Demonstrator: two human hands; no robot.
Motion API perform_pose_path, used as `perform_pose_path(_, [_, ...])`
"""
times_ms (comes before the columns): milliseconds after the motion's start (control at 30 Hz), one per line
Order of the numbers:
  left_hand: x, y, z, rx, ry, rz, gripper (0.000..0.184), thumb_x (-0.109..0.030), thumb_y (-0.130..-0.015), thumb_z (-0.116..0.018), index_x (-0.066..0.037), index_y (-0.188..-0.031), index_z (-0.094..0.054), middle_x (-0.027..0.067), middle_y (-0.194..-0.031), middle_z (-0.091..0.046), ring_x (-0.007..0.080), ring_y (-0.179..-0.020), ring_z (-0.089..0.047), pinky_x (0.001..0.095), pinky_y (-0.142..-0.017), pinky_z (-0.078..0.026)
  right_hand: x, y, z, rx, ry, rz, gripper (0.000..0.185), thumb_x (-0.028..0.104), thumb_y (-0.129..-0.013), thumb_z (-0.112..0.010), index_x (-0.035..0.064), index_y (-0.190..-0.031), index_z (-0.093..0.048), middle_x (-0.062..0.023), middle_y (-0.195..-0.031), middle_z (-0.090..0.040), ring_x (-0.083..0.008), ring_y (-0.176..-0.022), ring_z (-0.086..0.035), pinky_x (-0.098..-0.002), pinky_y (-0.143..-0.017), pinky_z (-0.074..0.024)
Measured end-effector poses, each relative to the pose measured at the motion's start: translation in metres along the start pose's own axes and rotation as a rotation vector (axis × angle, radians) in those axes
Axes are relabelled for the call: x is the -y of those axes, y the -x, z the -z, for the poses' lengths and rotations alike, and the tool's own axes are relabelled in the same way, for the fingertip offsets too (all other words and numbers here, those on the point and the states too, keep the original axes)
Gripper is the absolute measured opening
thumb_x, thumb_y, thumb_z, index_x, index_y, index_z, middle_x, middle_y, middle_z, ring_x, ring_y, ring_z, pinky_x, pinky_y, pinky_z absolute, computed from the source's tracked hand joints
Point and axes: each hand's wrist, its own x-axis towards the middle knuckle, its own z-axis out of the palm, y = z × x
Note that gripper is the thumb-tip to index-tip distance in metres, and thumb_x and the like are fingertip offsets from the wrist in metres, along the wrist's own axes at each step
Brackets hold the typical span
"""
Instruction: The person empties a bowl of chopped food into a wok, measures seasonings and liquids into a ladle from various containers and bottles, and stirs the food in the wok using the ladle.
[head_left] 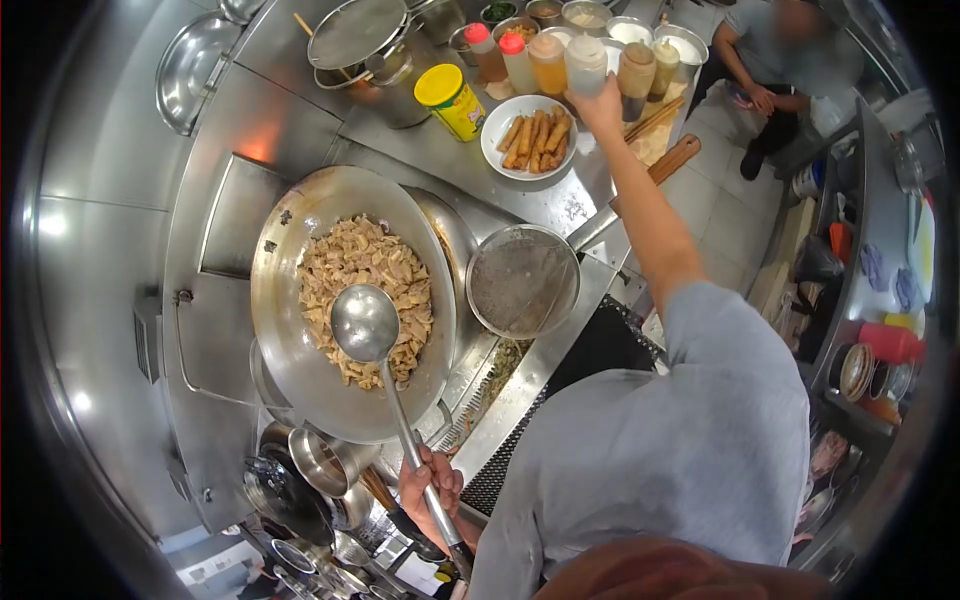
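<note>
My left hand point(430, 485) is closed round the long metal handle of a ladle point(365, 322). The round bowl of the ladle rests over sliced cooked meat point(370, 255), which lies in the middle of a large wok point(285, 370). At the far end of the counter, my outstretched right hand point(598, 105) grips a squeeze bottle point(586, 66) with clear or whitish contents. More squeeze bottles stand close on both sides, among them an amber one point(547, 62) and a brown one point(636, 75).
A plate of fried rolls point(536, 140) sits by a yellow tub point(450, 100). Beside the wok lies a round mesh strainer point(523, 280) with a wooden handle. A lidded pot point(360, 50) stands at the back. Another person point(790, 60) sits beyond the counter's end.
</note>
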Motion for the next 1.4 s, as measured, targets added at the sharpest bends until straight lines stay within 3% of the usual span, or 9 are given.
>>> perform_pose_path(200, [-0.006,0.002,0.014,0.052,0.014,-0.037,0.027,-0.015,-0.088,-0.059,0.005,-0.104,-0.048,0.0156,-0.064,-0.053,0.0163,-0.036,-0.047,0.0287,-0.046,-0.049,-0.014,-0.030,0.063,-0.292,0.204,0.009,0.077,0.024,-0.061,-0.085,-0.0041,-0.124,-0.049,-0.0277,-0.121,-0.056,-0.0432,-0.110,-0.056,-0.0460,-0.096,-0.0452])
perform_pose_path(333, [-0.009,-0.002,0.022,-0.008,-0.033,-0.024,0.029,-0.017,-0.084,-0.058,0.002,-0.103,-0.047,0.0149,-0.062,-0.052,0.0140,-0.033,-0.041,0.0263,-0.039,-0.040,-0.030,-0.059,0.049,-0.047,0.053,0.000,0.081,0.025,-0.059,-0.086,-0.0023,-0.125,-0.047,-0.0257,-0.121,-0.057,-0.0416,-0.112,-0.056,-0.0452,-0.097,-0.0443])
perform_pose_path(600, [-0.005,0.016,0.028,-0.035,-0.027,-0.079,0.031,-0.017,-0.082,-0.060,0.003,-0.101,-0.047,0.0154,-0.060,-0.052,0.0146,-0.031,-0.041,0.0274,-0.041,-0.045,0.026,-0.029,0.103,-0.120,-0.053,0.122,0.064,0.026,-0.067,-0.084,-0.0004,-0.118,-0.055,-0.0116,-0.108,-0.066,-0.0214,-0.099,-0.064,-0.0351,-0.087,-0.0502])
perform_pose_path(667, [-0.006,0.020,0.029,-0.048,-0.093,-0.106,0.032,-0.019,-0.081,-0.062,0.003,-0.100,-0.048,0.0148,-0.060,-0.053,0.0141,-0.031,-0.041,0.0270,-0.040,-0.044,0.109,0.000,0.138,0.076,-0.460,0.394,0.054,0.019,-0.073,-0.081,-0.0003,-0.117,-0.057,-0.0089,-0.104,-0.067,-0.0182,-0.097,-0.064,-0.0329,-0.086,-0.0504])
perform_pose_path(967, [-0.019,-0.030,0.034,0.033,-0.125,-0.090,0.026,-0.023,-0.086,-0.060,-0.002,-0.097,-0.051,0.0089,-0.064,-0.053,0.0148,-0.045,-0.046,0.0286,-0.048,-0.045,0.242,0.088,0.088,0.741,-0.383,0.335,0.080,0.027,-0.067,-0.083,0.0027,-0.133,-0.046,-0.0136,-0.121,-0.060,-0.0235,-0.113,-0.058,-0.0353,-0.096,-0.0460])
perform_pose_path(1100, [-0.029,-0.049,0.026,0.093,-0.095,-0.030,0.022,-0.019,-0.086,-0.060,-0.001,-0.095,-0.052,0.0110,-0.071,-0.057,0.0129,-0.046,-0.048,0.0298,-0.056,-0.051,0.282,0.137,0.049,1.029,-0.272,0.558,0.074,0.028,-0.067,-0.080,0.0043,-0.129,-0.047,-0.0146,-0.112,-0.062,-0.0265,-0.103,-0.062,-0.0395,-0.089,-0.0496])
perform_pose_path(1167, [-0.032,-0.054,0.022,0.085,-0.065,-0.039,0.020,-0.018,-0.086,-0.059,-0.001,-0.093,-0.052,0.0116,-0.072,-0.058,0.0126,-0.047,-0.049,0.0303,-0.056,-0.052,0.294,0.157,0.023,1.037,0.078,1.084,0.069,0.028,-0.066,-0.077,0.0075,-0.125,-0.048,-0.0172,-0.109,-0.063,-0.0341,-0.097,-0.064,-0.0446,-0.081,-0.0515])
perform_pose_path(1267, [-0.030,-0.064,0.027,0.093,-0.005,-0.004,0.018,-0.017,-0.085,-0.059,-0.001,-0.091,-0.052,0.0125,-0.074,-0.060,0.0127,-0.047,-0.050,0.0312,-0.056,-0.053,0.325,0.189,0.002,1.178,0.598,1.257,0.066,0.025,-0.064,-0.075,0.0103,-0.123,-0.049,-0.0190,-0.109,-0.062,-0.0388,-0.096,-0.063,-0.0477,-0.079,-0.0508])
perform_pose_path(1400, [-0.027,-0.066,0.026,0.065,0.091,0.030,0.017,-0.016,-0.085,-0.058,0.000,-0.088,-0.053,0.0126,-0.072,-0.061,0.0139,-0.046,-0.052,0.0322,-0.055,-0.053,0.353,0.217,-0.020,1.034,0.937,1.560,0.056,0.022,-0.068,-0.076,0.0148,-0.120,-0.055,-0.0105,-0.104,-0.067,-0.0287,-0.095,-0.067,-0.0448,-0.077,-0.0493])
